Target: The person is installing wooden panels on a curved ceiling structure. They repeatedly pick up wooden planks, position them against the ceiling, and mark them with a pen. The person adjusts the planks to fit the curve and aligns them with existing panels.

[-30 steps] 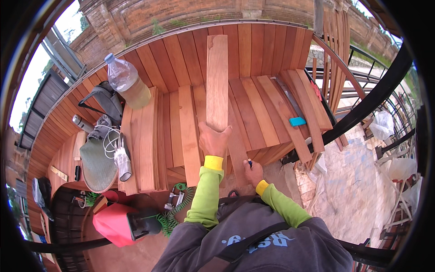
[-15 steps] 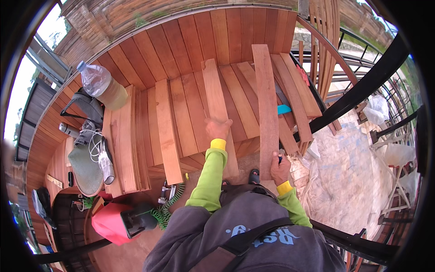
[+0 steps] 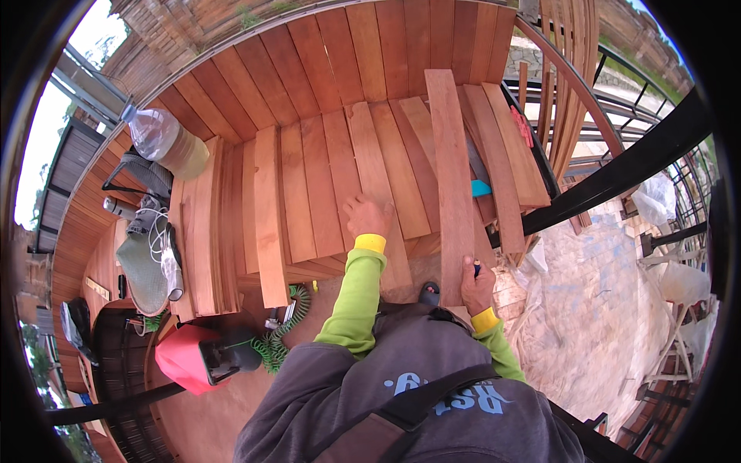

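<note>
My left hand (image 3: 368, 214) rests palm down on a wooden plank (image 3: 373, 158) in the row of seat boards, its fingers apart. That plank's near end sticks out past the seat's front edge. At the right, my right hand (image 3: 476, 284) is closed at the near end of a longer loose plank (image 3: 450, 166), which lies raised across the other boards. A small dark-blue pen-like stick (image 3: 477, 268) pokes out of the same hand. A turquoise piece (image 3: 481, 187) shows beside the loose plank.
Left on the bench are stacked boards (image 3: 202, 247), a large plastic bottle (image 3: 166, 143) and a grey bag (image 3: 143, 174). Another plank (image 3: 270, 216) overhangs the edge. Below are a green coiled hose (image 3: 270, 347) and a red container (image 3: 185, 357). A black rail (image 3: 617, 185) crosses at right.
My left hand has loosened from around its plank and now lies spread over it, slightly left. That plank sits lower among the boards. My right hand stays at the loose plank.
</note>
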The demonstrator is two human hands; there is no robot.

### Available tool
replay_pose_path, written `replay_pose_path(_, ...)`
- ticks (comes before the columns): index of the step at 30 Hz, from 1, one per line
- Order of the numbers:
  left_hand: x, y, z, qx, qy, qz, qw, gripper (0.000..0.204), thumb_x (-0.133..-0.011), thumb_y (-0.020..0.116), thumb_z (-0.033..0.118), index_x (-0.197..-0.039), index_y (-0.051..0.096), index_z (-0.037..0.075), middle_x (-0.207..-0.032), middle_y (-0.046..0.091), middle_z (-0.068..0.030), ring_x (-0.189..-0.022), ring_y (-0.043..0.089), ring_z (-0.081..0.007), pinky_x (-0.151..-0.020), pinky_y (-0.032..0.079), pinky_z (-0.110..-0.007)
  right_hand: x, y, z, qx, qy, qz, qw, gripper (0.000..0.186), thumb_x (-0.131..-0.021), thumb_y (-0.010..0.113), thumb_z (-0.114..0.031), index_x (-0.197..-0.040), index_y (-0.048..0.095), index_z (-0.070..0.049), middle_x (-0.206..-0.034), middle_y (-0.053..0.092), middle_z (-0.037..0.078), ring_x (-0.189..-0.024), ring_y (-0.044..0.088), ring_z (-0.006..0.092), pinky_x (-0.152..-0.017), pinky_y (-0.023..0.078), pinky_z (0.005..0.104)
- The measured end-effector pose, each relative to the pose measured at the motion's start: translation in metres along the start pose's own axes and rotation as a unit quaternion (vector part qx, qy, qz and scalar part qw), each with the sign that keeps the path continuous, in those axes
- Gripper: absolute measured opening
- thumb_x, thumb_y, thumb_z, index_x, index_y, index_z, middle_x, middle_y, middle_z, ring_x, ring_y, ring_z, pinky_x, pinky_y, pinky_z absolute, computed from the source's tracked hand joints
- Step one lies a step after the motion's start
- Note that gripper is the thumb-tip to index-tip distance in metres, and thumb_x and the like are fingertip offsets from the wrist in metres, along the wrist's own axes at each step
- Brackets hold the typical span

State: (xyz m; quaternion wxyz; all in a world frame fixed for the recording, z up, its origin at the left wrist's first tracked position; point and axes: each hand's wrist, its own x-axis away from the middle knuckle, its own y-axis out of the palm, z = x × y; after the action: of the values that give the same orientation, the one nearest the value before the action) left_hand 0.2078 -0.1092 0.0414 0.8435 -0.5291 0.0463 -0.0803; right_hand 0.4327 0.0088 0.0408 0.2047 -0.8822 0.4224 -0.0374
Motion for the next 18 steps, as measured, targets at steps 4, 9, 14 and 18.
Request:
replay_pose_path(4, 0.055, -0.02, -0.036, 0.116, 0.166, 0.007, 0.979, 0.076, -0.075, 0.071, 0.048, -0.127, 0.042, 0.0, -0.111, 0.048, -0.0241, -0.101, 0.052, -0.0423, -0.08, 0.049, -0.049, -0.007, 0.002, -0.002, 0.007, -0.01, -0.018, 1.0, 0.044, -0.094, 0.057, -0.029, -0.061, 0.042, -0.004, -0.054, 0.035, -0.003, -0.053, 0.031, 0.0075, -0.046, 0.028, 0.0286)
replay_pose_path(9, 0.128, -0.048, -0.062, 0.093, 0.255, -0.175, 0.946, 0.087, -0.073, 0.072, 0.046, -0.139, 0.031, 0.007, -0.117, 0.045, -0.0237, -0.104, 0.051, -0.0437, -0.08, 0.049, -0.049, -0.012, 0.012, 0.001, -0.03, 0.012, -0.048, 0.998, 0.045, -0.093, 0.058, -0.034, -0.063, 0.046, -0.002, -0.053, 0.035, 0.002, -0.053, 0.034, 0.0085, -0.045, 0.031, 0.0304)
replay_pose_path(14, 0.124, -0.021, -0.071, 0.101, 0.246, -0.183, 0.946, 0.078, -0.079, 0.07, 0.038, -0.139, 0.032, 0.005, -0.115, 0.046, -0.0215, -0.093, 0.057, -0.0433, -0.074, 0.052, -0.046, -0.012, 0.024, 0.002, -0.011, 0.022, -0.073, 0.997, 0.045, -0.092, 0.058, -0.033, -0.063, 0.045, -0.003, -0.053, 0.037, 0.001, -0.054, 0.034, 0.0086, -0.046, 0.031, 0.0305)
replay_pose_path(18, 0.128, -0.012, -0.069, 0.131, 0.264, -0.146, 0.944, 0.071, -0.079, 0.071, 0.033, -0.135, 0.038, 0.004, -0.112, 0.048, -0.0207, -0.089, 0.058, -0.043, -0.071, 0.052, -0.045, -0.007, 0.025, 0.005, -0.01, 0.024, -0.075, 0.997, 0.046, -0.092, 0.058, -0.034, -0.061, 0.044, -0.003, -0.053, 0.037, 0.001, -0.053, 0.034, 0.0087, -0.045, 0.031, 0.0308)
